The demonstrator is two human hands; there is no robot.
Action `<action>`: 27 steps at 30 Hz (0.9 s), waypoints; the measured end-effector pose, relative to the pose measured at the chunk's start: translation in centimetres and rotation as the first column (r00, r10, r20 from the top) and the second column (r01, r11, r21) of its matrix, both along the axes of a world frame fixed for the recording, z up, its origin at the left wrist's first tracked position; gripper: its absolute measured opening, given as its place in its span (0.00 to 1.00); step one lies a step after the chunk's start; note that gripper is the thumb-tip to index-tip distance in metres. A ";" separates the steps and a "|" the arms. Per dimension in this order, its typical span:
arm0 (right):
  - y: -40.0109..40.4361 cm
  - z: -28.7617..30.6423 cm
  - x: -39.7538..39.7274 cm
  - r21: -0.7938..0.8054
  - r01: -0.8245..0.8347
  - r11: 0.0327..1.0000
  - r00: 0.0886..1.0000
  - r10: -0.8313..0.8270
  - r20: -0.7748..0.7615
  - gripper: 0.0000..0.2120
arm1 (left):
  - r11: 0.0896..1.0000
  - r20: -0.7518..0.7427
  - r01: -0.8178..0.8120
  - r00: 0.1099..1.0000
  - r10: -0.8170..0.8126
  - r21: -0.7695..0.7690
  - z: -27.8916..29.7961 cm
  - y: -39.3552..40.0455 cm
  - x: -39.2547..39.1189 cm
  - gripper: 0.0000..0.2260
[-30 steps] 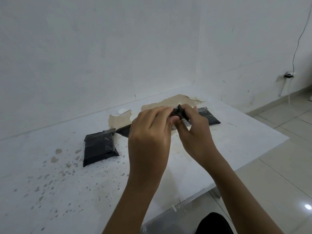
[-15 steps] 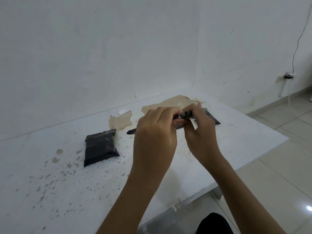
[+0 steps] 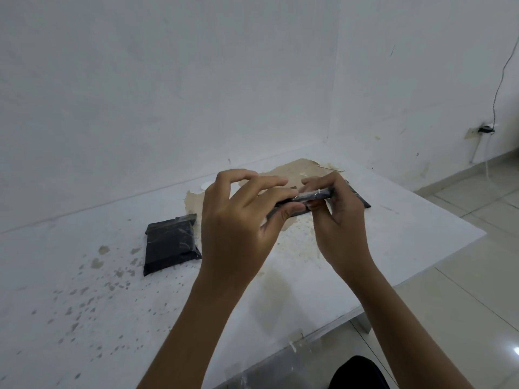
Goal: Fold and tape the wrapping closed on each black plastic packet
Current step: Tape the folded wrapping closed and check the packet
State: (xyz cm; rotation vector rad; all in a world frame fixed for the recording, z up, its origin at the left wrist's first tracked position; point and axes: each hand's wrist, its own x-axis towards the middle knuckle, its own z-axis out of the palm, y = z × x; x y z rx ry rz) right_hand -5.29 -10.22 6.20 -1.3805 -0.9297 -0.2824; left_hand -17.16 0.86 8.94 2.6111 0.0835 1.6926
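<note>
1. Since the earlier frame: both hands have drawn slightly apart, and the held black plastic packet (image 3: 306, 200) now shows edge-on between them; the left fingers (image 3: 252, 182), bunched before, have fanned upward.
2. Left hand (image 3: 238, 220): thumb tip and a fingertip pinch the packet's 9 o'clock end; the remaining fingers are spread and lifted off it.
3. Right hand (image 3: 337, 217): fingers curled over the 3 o'clock end, thumb beneath, clamped on the packet.
4. Held packet: raised above the desk (image 3: 421, 234), not touching it, roughly level. A glossy clear strip, probably tape, runs along its upper edge; whether it is fully stuck down cannot be told.
5. Wrapped packet (image 3: 171, 244): flat on the desk at 9 o'clock of the hands, well apart from them. It looks finished.
6. Third packet (image 3: 361, 199): on the desk at 2 o'clock, mostly hidden behind the right hand; its state cannot be told.
7. Step in hand, as judged: smoothing the tape over the folded flap.
8. Method advised: keep the right-hand clamp steady so the fold cannot spring open; run the left thumb along the strip from the middle outward; wrap any loose tail round the edge before letting go.
</note>
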 end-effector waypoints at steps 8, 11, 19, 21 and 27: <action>0.2 0.5 -0.2 0.094 0.013 0.995 0.994 -0.023 0.110 0.18 | 1.000 0.009 0.017 1.000 -0.017 0.000 0.4 -0.3 -0.1 0.07; 0.4 0.4 -0.3 0.116 0.012 0.993 0.989 -0.029 0.143 0.18 | 0.999 0.023 0.023 0.999 -0.023 -0.026 0.4 -0.3 -0.3 0.09; 0.5 -0.3 -0.2 0.072 0.037 0.997 0.989 -0.046 0.139 0.16 | 1.000 -0.010 -0.011 1.000 0.011 0.024 0.6 -0.1 -0.7 0.14; 0.7 -0.3 -0.4 0.068 0.032 0.997 0.990 -0.041 0.133 0.14 | 0.995 -0.067 0.021 0.998 -0.014 0.099 0.6 -0.5 -0.5 0.16; 0.5 -0.3 -0.6 -0.013 0.057 0.998 0.988 -0.054 0.146 0.15 | 0.995 -0.152 0.091 0.985 -0.084 0.046 0.0 -0.7 -0.1 0.11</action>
